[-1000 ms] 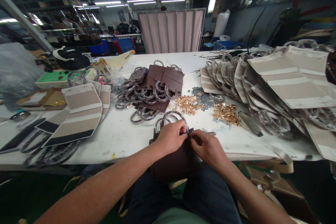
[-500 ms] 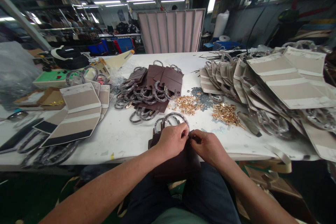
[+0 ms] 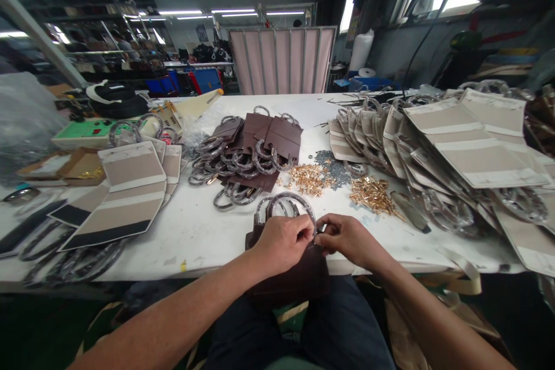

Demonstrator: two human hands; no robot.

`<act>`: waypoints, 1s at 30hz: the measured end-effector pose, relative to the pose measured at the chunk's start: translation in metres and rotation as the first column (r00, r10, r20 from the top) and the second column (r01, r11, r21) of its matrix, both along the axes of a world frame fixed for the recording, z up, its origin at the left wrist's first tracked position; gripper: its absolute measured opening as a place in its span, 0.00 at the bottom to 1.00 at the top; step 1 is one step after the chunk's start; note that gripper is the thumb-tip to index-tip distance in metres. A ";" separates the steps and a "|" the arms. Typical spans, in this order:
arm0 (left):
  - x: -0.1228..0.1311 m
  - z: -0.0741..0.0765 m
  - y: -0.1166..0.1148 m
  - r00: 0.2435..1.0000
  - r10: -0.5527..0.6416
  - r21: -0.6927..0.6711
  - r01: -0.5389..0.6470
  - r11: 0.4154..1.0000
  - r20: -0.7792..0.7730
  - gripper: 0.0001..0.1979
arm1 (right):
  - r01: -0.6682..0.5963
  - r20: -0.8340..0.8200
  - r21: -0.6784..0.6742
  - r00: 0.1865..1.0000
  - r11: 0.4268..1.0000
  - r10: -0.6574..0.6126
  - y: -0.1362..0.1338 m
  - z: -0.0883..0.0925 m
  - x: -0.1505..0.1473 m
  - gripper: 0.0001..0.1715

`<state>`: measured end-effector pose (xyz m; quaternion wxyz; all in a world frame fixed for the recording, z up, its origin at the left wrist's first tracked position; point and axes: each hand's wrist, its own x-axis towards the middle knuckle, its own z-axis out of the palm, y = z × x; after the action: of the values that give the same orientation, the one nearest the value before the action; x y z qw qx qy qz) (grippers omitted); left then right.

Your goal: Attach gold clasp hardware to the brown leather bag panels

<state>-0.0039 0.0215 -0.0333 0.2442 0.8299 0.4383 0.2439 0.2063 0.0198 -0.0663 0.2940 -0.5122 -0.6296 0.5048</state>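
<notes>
A dark brown bag piece (image 3: 299,277) hangs over the near table edge onto my lap. Its wrapped ring handles (image 3: 284,205) lie on the white table (image 3: 203,231). My left hand (image 3: 281,243) is closed on the bag's top edge beside the handle's right end. My right hand (image 3: 347,237) pinches at the same spot, fingertips touching the left hand's; what it pinches is too small to make out. Behind them lie piles of gold fittings (image 3: 373,193) and small grey metal bits (image 3: 329,161).
A heap of brown bag pieces with ring handles (image 3: 251,147) lies mid-table. Beige and white panels are stacked at the right (image 3: 459,139) and at the left (image 3: 125,185). A green box (image 3: 87,130) and a pink screen (image 3: 281,60) stand farther back.
Both hands stay joined at the handle's right end. My right hand has shifted slightly up toward the table, and a small dark tool tip seen earlier between the hands no longer shows.
</notes>
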 end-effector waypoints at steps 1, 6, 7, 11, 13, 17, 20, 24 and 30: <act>-0.001 0.000 0.001 1.000 0.000 -0.017 0.000 1.000 0.004 0.06 | -0.013 0.021 0.004 1.000 1.000 0.013 0.002 0.000 0.001 0.16; -0.010 -0.005 0.015 1.000 0.024 -0.106 -0.023 0.994 0.008 0.06 | -0.037 0.267 0.232 0.963 0.972 -0.027 0.013 -0.001 0.003 0.19; -0.012 -0.007 0.017 0.999 0.029 -0.108 -0.027 0.994 0.014 0.06 | -0.048 0.297 0.285 0.954 0.957 -0.040 0.015 -0.001 0.002 0.20; -0.021 -0.010 0.023 0.999 0.033 -0.051 -0.032 0.998 0.027 0.05 | -0.173 0.135 0.147 0.979 0.974 0.153 0.023 -0.001 -0.004 0.22; -0.031 -0.010 0.020 0.998 0.033 -0.013 -0.033 0.999 0.050 0.04 | -0.214 0.015 0.041 0.977 0.976 0.214 0.026 -0.004 -0.008 0.22; -0.066 -0.021 0.004 0.910 0.293 0.067 -0.326 0.943 0.295 0.05 | -0.155 -0.050 -0.046 0.987 0.987 0.153 0.033 -0.016 -0.012 0.24; -0.091 -0.045 -0.009 0.736 0.558 -0.139 -0.552 0.822 0.383 0.16 | -0.139 -0.040 -0.092 0.990 0.986 0.136 0.038 -0.024 -0.013 0.26; -0.102 -0.073 -0.013 0.740 0.600 -0.352 -0.497 0.793 0.304 0.31 | -0.183 -0.134 -0.143 0.977 0.973 0.165 0.041 -0.027 -0.017 0.28; -0.103 -0.093 0.001 0.851 0.482 -0.052 -0.483 0.874 0.207 0.10 | 0.109 0.221 0.114 0.966 0.988 -0.132 0.056 -0.044 0.016 0.29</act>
<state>-0.1072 0.0226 -0.1264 0.2200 0.6626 0.6033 0.3855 0.2219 0.0757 -0.1099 0.2755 -0.5886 -0.6514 0.3915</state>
